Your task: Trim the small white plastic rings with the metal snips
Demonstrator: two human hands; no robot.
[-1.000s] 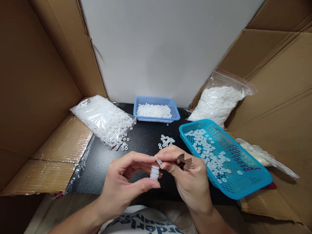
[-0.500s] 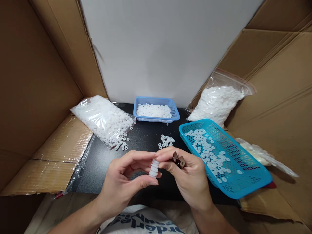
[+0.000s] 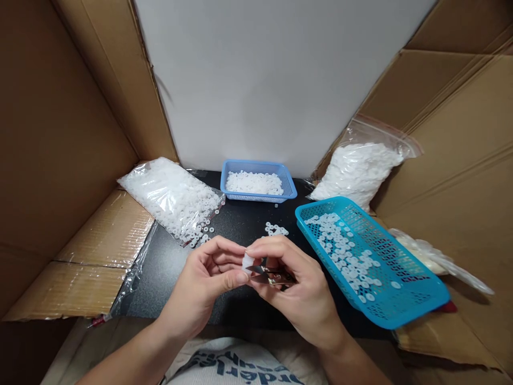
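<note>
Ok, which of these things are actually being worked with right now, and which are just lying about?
In use: left hand pinching white ring stack; right hand holding metal tool.
Lying about: teal basket, blue basket, left bag, right bag, loose rings, black table.

At lower centre, the left grip (image 3: 200, 291) pinches a small white stack (image 3: 247, 262) between thumb and fingertips. The right grip (image 3: 304, 299) holds a metal tool (image 3: 272, 275) whose tip touches the stack. A teal basket (image 3: 401, 256) of white rings sits at right on the black bench (image 3: 236, 224).
</note>
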